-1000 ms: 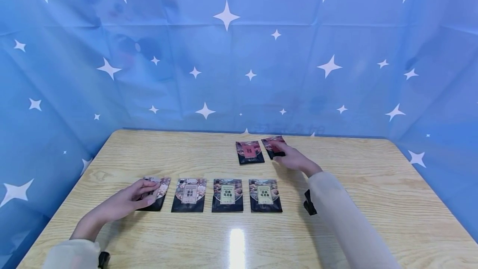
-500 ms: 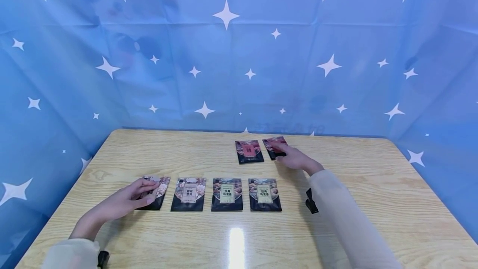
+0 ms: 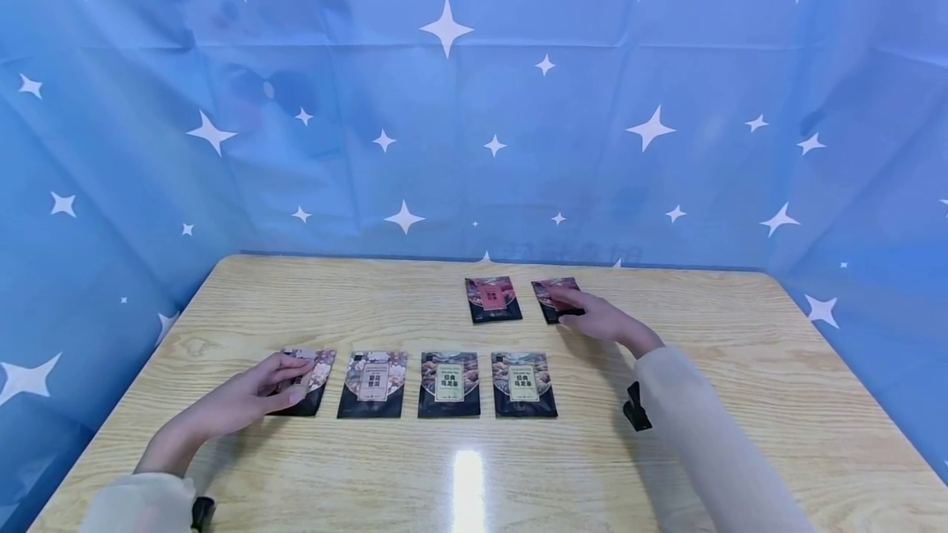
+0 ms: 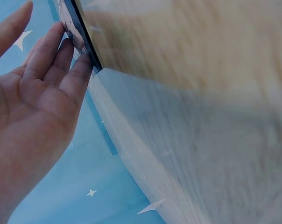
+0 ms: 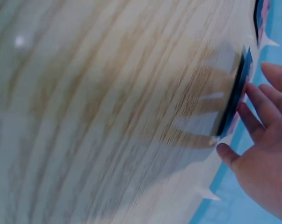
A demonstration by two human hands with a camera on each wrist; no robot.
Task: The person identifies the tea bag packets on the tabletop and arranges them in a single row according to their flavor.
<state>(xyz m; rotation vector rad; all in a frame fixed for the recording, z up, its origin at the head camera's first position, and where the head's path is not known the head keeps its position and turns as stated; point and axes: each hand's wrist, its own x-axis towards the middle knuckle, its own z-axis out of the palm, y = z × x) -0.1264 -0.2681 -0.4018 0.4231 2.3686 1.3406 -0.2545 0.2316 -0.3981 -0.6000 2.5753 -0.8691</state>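
My left hand (image 3: 255,393) rests its fingertips on the leftmost tea sachet (image 3: 321,370), a floral one partly hidden under the fingers. In the left wrist view the hand (image 4: 43,102) has extended fingers touching the sachet's face (image 4: 73,30). My right hand (image 3: 596,317) touches a red-labelled tea sachet (image 3: 551,294) at the back, covering part of its label. In the right wrist view the hand (image 5: 269,135) spreads its fingers over that sachet (image 5: 236,93), which lies flat on the table. A second red-labelled sachet (image 3: 493,299) lies to its left.
In the front row, a floral sachet (image 3: 373,385) and two green-labelled sachets (image 3: 448,385) lie side by side, right of the left hand. All lie on a wood-grain table (image 3: 355,475). Behind the table hangs a blue curtain (image 3: 333,155) with white stars.
The right hand and the red-labelled sachet under it have slid right and slightly towards me, widening the gap to the other red-labelled sachet. The left hand stays on the floral sachet.
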